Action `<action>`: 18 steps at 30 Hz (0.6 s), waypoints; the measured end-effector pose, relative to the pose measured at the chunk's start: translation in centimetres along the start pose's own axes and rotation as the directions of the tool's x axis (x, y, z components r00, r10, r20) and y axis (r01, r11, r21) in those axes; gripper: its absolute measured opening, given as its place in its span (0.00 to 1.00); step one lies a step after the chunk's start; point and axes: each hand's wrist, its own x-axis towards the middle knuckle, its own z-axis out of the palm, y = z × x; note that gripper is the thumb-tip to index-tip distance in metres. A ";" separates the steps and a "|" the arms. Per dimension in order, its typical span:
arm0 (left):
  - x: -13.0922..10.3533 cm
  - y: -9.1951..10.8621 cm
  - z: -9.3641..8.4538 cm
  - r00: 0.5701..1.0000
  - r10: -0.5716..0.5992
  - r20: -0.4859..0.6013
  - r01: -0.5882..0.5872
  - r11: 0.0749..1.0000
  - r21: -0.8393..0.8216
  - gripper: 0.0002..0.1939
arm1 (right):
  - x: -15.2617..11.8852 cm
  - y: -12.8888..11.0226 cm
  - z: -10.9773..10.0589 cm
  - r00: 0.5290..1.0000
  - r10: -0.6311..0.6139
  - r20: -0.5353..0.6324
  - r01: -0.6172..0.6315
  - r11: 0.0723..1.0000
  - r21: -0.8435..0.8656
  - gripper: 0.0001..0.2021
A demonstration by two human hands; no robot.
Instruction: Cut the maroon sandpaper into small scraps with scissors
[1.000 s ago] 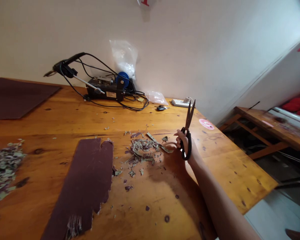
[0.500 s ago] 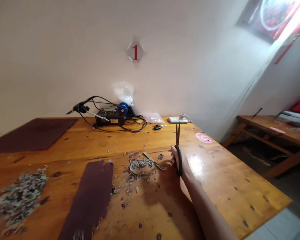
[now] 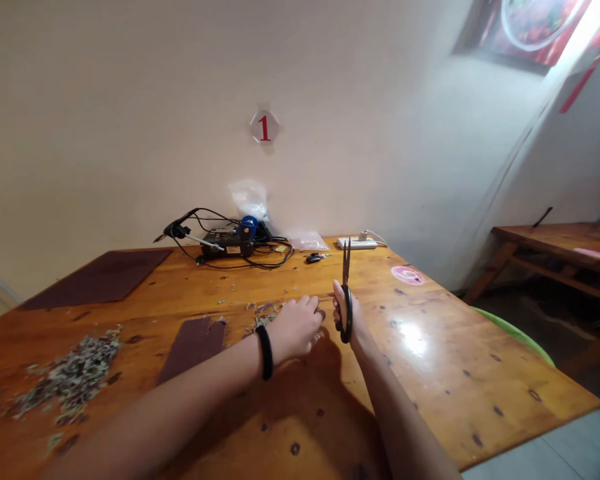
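Note:
My right hand [image 3: 349,313] holds black-handled scissors [image 3: 347,293] upright, blades pointing up and nearly together. To its left, my left hand [image 3: 300,325], with a black band on the wrist, reaches over the small pile of scraps [image 3: 263,319] with fingers bent; whether it grips anything under them is hidden. A dark maroon sheet [image 3: 193,343] with a ragged edge lies partly behind my left forearm. Farther left sits a larger heap of shredded green and purple bits [image 3: 83,373].
A wooden table [image 3: 430,373] fills the foreground. At its back are a black device with cables [image 3: 227,243], a dark key-like item [image 3: 314,258] and a white power strip [image 3: 356,243]. Another maroon sheet [image 3: 103,277] lies back left. A green rounded edge [image 3: 515,333] shows at right.
My left hand has come into view from the lower left and now covers much of the small scrap pile. The scissors stay in my right hand, slightly farther left. The view has shifted.

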 end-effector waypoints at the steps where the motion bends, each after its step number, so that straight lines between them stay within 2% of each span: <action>1: 0.5 0.2 0.7 0.999 -0.005 0.033 0.004 1.000 0.025 0.08 | 0.0 -0.1 0.1 1.000 0.010 -0.009 -0.010 1.000 -0.003 0.12; 5: 1.7 0.1 2.6 0.995 -0.043 0.091 0.039 0.998 0.045 0.07 | 0.1 -0.4 0.3 0.999 0.019 -0.049 -0.019 1.000 -0.002 0.12; 7: 1.9 -0.4 3.0 0.996 -0.069 0.057 0.069 0.998 0.005 0.08 | 0.1 -0.7 0.3 0.998 0.016 -0.064 -0.016 1.000 0.008 0.12; 9: 2.1 -1.2 2.6 0.995 -0.097 -0.014 0.096 0.993 -0.075 0.08 | 0.0 -0.9 0.2 0.997 0.019 -0.071 -0.018 1.000 0.025 0.13; 11: 2.2 -2.4 1.4 0.982 -0.144 -0.120 0.120 0.974 -0.191 0.07 | 0.0 -1.1 0.3 0.998 0.027 -0.065 -0.024 0.999 0.047 0.13; 13: 1.9 -3.9 -0.7 0.950 -0.208 -0.231 0.122 0.933 -0.339 0.07 | -0.1 -1.3 0.4 0.998 0.035 -0.046 -0.032 0.997 0.074 0.13; 16: 0.7 -6.2 -4.4 0.862 -0.350 -0.368 0.088 0.817 -0.570 0.11 | -0.5 -1.9 0.9 0.999 0.047 0.009 -0.047 0.992 0.119 0.12; 18: -0.7 -7.4 -6.5 0.785 -0.454 -0.422 0.033 0.710 -0.704 0.13 | -1.1 -2.4 1.3 0.996 0.047 0.074 -0.058 0.987 0.150 0.13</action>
